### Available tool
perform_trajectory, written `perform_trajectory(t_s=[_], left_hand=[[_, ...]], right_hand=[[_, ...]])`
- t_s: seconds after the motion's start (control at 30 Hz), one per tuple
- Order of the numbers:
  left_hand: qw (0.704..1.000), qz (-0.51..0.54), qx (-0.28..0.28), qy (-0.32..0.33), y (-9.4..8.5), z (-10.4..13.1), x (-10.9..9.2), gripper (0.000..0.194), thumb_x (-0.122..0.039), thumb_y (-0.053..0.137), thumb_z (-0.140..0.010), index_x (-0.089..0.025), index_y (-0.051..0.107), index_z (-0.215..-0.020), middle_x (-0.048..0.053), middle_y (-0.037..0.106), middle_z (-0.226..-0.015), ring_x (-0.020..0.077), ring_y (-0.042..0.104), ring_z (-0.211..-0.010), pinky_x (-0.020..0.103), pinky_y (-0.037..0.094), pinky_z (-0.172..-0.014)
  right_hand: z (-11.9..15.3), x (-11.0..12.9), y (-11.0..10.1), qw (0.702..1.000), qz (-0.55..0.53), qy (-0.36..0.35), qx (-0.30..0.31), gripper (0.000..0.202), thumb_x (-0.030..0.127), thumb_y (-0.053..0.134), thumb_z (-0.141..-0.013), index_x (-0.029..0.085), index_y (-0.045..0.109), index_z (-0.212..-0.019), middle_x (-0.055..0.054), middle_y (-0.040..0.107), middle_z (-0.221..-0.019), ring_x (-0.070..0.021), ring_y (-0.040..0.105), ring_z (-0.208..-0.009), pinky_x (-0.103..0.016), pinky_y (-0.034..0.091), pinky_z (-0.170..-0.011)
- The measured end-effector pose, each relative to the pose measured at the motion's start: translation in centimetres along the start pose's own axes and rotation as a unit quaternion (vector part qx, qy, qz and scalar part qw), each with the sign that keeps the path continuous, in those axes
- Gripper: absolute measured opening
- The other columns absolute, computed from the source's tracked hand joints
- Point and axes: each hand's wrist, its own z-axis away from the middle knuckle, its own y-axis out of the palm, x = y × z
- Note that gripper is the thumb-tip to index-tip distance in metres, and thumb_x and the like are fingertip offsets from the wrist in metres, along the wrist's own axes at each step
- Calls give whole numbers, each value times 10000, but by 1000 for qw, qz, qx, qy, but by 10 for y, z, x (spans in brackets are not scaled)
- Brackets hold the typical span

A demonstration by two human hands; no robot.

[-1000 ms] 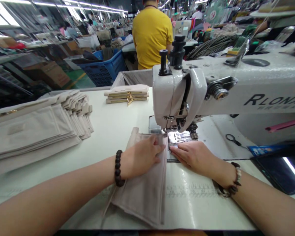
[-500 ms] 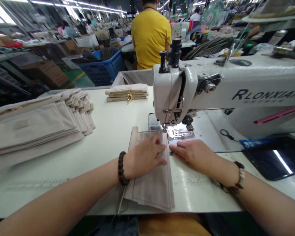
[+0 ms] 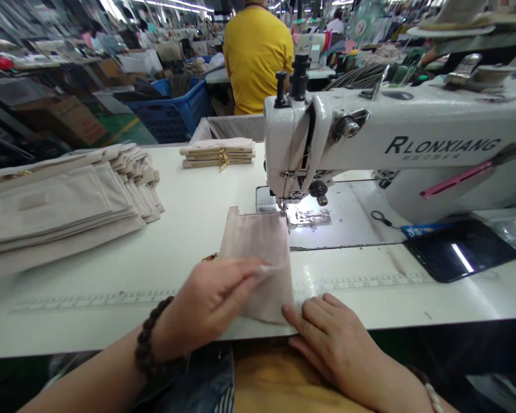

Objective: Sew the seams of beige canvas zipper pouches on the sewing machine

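Note:
A beige zippered fabric piece (image 3: pixel 258 235) lies flat on the sewing table, its far right corner under the needle area of the white sewing machine (image 3: pixel 438 123). A gold zipper pull (image 3: pixel 210 257) shows at its left edge. My left hand (image 3: pixel 210 298), with a dark beaded bracelet, is over the near half of this piece, thumb and fingertips pinched together at its surface; the fingertips are slightly blurred. Low on the right, my right hand (image 3: pixel 327 330) has its fingers apart, the index fingertip touching the near right corner of the fabric. Its thumb extends past the table edge.
Beige fabric pieces (image 3: pixel 60 206) are piled on the left. A smaller zippered stack (image 3: pixel 218 155) lies behind the work. A dark phone or tablet (image 3: pixel 464 249) and a pink-handled tool (image 3: pixel 456 179) are right. A person in yellow (image 3: pixel 258 57) sits ahead, near a blue crate (image 3: pixel 172 115).
Both hands have moved back toward me, from near the needle to the near part of the fabric. My left fingers went from spread flat to pinched. The camera view has shifted slightly.

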Motion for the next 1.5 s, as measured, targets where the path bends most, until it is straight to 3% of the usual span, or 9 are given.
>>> perform_trajectory(t_s=[0.07,0.13,0.3,0.5,0.73,0.93,1.23,1.4,1.5], left_hand=[[990,18,-110,-84,-10,-7,-3,172,-130,486,-838,-157,617,-946,-8,667,-856,87,617,-728,150,508,-646],[985,26,-147,-87,-10,-13,-10,152,-129,513,-826,-154,625,-924,-9,668,-846,80,616,-726,141,502,-663],[991,19,32,131,23,-10,-20,206,-102,426,-839,-71,587,-963,102,644,-973,145,586,-930,240,481,-848],[980,-34,115,161,38,7,-4,222,-70,372,-841,-53,580,-917,124,633,-962,173,584,-906,294,486,-853],[982,-32,61,175,42,11,-6,227,-46,388,-830,-22,540,-997,144,620,-997,175,556,-984,281,460,-898],[976,-69,107,179,46,10,-8,272,-37,329,-824,-8,546,-986,158,618,-986,198,566,-966,313,467,-889],[979,-62,85,177,41,12,-8,247,-50,348,-841,-30,557,-971,136,632,-983,190,575,-963,300,472,-885],[999,20,-23,26,18,-11,-26,201,-102,439,-853,-125,546,-1022,51,622,-1041,93,549,-994,179,439,-904],[995,14,18,102,26,-20,-32,193,-88,406,-849,-75,556,-971,85,630,-987,128,563,-956,220,456,-889]], right_hand=[[0,3,2,1000,-10,-3,4,253,239,415,-881,102,516,-1069,-30,535,-713,-160,455,-638,-306,313,-594],[-1,4,2,1000,-11,-11,6,254,232,405,-886,93,519,-1065,-32,542,-711,-156,460,-641,-306,308,-602],[0,6,2,1000,-29,-8,-4,202,209,385,-890,107,558,-914,-36,548,-703,-148,459,-637,-301,284,-589],[-1,4,3,999,-27,-14,-17,206,196,382,-892,141,551,-787,-13,509,-649,-139,415,-592,-295,259,-568],[-3,3,3,999,-34,-28,-27,232,169,379,-887,139,551,-735,-16,498,-641,-141,398,-590,-301,250,-565],[-1,1,4,998,-38,-31,-34,262,165,394,-883,155,522,-655,-7,474,-614,-139,382,-587,-299,234,-562],[5,1,3,998,-45,-33,-22,195,109,385,-873,128,551,-772,-12,484,-629,-135,385,-584,-305,244,-555],[3,2,3,997,-25,-50,-46,184,123,412,-871,70,541,-991,-6,496,-611,-130,423,-568,-298,268,-540],[4,3,4,995,-63,-39,-62,195,107,368,-884,105,563,-881,-27,543,-670,-134,464,-610,-303,286,-560]])
